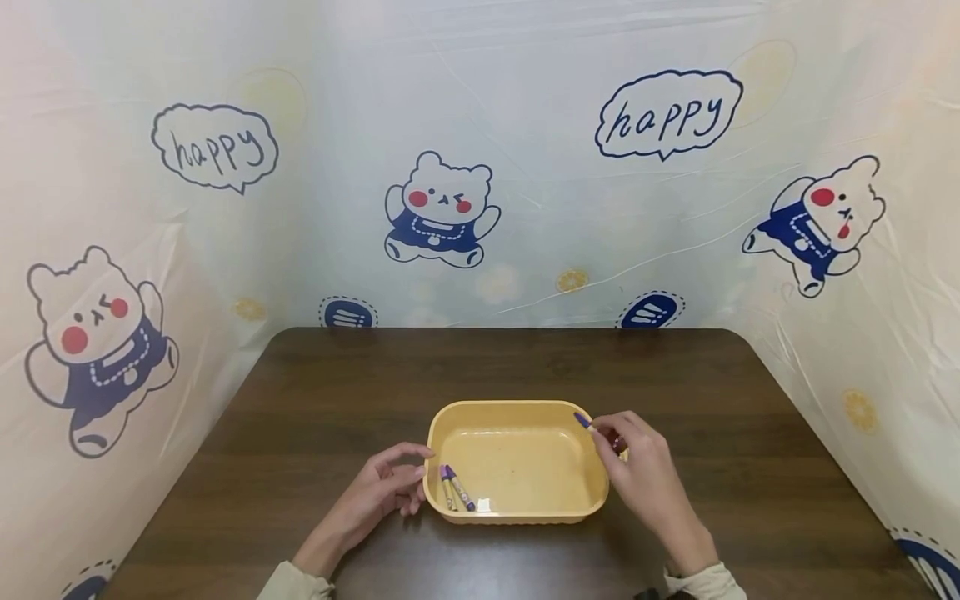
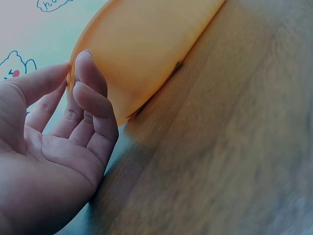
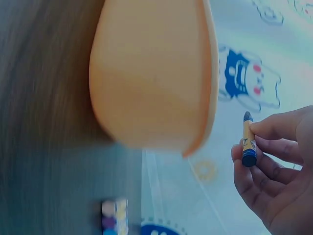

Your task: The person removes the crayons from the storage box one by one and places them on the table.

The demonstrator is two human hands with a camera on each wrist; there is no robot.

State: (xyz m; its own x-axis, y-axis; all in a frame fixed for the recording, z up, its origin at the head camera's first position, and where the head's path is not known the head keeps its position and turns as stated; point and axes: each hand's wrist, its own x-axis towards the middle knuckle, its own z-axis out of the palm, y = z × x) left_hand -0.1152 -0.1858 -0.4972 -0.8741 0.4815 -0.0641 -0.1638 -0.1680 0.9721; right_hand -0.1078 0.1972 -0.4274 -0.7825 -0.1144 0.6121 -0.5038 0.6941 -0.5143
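Observation:
A yellow plastic basin (image 1: 517, 521) stands on the table. Two crayons (image 1: 459, 490) with purple and pinkish tips lie in its left front corner. My left hand (image 1: 382, 483) is at the basin's left end, with thumb and fingertips pinching the rim; the left wrist view shows this hand (image 2: 63, 142) close up. Over the basin's right rim, my right hand (image 1: 637, 467) holds a dark blue crayon (image 1: 582, 420) between thumb and fingers. In the right wrist view that crayon (image 3: 249, 139) has a yellow wrapper, its dark tip pointing up, and is apart from the basin.
The brown wooden table (image 1: 337, 375) extends around the basin. A small item with coloured round spots (image 3: 113, 218) shows at the right wrist view's lower edge, partly cut off. A printed curtain (image 1: 525, 100) hangs behind the table and at both sides.

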